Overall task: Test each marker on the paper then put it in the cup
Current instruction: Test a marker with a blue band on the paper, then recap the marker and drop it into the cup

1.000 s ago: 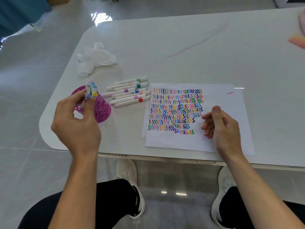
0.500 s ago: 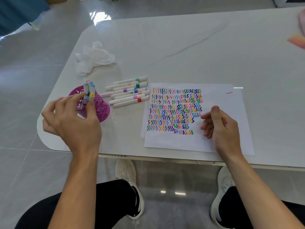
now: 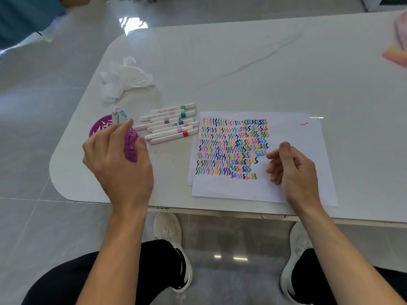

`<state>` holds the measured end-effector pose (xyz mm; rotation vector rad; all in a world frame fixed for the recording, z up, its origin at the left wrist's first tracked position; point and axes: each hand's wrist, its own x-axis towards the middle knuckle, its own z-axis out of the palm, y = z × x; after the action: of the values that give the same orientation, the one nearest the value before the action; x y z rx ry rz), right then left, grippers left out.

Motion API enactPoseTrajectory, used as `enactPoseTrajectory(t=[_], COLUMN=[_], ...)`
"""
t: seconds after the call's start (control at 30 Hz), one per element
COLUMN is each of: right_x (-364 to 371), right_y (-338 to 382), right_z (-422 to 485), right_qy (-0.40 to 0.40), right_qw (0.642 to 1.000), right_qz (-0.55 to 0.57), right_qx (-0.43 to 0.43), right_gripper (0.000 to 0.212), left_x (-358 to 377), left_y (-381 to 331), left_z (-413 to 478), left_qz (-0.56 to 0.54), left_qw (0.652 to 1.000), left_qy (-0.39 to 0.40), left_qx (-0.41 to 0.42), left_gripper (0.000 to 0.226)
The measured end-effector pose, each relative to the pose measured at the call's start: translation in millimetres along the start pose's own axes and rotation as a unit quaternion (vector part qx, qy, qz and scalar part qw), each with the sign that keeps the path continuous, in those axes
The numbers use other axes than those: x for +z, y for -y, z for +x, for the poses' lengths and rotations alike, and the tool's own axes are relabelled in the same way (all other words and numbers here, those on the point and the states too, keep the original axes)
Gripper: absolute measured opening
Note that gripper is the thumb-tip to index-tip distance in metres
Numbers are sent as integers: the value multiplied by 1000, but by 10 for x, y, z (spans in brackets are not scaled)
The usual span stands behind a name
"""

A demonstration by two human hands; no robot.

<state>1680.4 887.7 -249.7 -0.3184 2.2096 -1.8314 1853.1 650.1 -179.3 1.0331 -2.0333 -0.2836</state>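
A purple openwork cup (image 3: 131,146) stands near the table's left edge with a few white markers (image 3: 119,115) upright in it. My left hand (image 3: 119,160) hovers in front of and over the cup, fingers relaxed, the index fingertip by the upright markers; it holds nothing. Several capped white markers (image 3: 171,126) with coloured bands lie side by side between the cup and the paper (image 3: 286,130). The paper carries rows of coloured squiggles (image 3: 233,148). My right hand (image 3: 290,170) rests on the paper, fingers loosely curled, empty.
A crumpled white tissue (image 3: 125,78) and a thin stick lie behind the cup. A pink object (image 3: 396,51) sits at the far right edge of the white table (image 3: 242,62). My knees and shoes are below the table's front edge.
My left hand has let go of the markers in the cup and moved down and right across the cup's front. My right hand has stayed on the paper.
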Motion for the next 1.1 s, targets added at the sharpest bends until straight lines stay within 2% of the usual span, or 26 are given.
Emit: enactPoseTrajectory(t=[0.17, 0.3, 0.47, 0.57, 0.87, 1.1], right_x=[-1, -9, -13, -21, -29, -62], right_y=[-8, -6, -3, 1, 5, 34], right_z=[-2, -9, -27, -33, -37, -50], right_qy=[2, 5, 5, 9, 14, 6], right_qw=[1000, 1000, 1000, 1000, 1000, 1000], right_qz=[-2, -8, -21, -24, -25, -22], right_qx=[-2, -2, -4, -5, -5, -12], right_gripper=[52, 50, 49, 48, 47, 38], left_x=[100, 233, 436, 575, 745, 720], left_y=[-101, -209, -313, -321, -196, -194], left_z=[-118, -197, -242, -202, -201, -260], left_qz=[-30, -52, -73, -55, 15, 60], left_qw=[998, 992, 972, 962, 960, 969], left_qy=[19, 84, 225, 266, 278, 241], left_qx=[55, 77, -15, -38, -20, -6], left_gripper=[29, 29, 30, 37, 45, 29])
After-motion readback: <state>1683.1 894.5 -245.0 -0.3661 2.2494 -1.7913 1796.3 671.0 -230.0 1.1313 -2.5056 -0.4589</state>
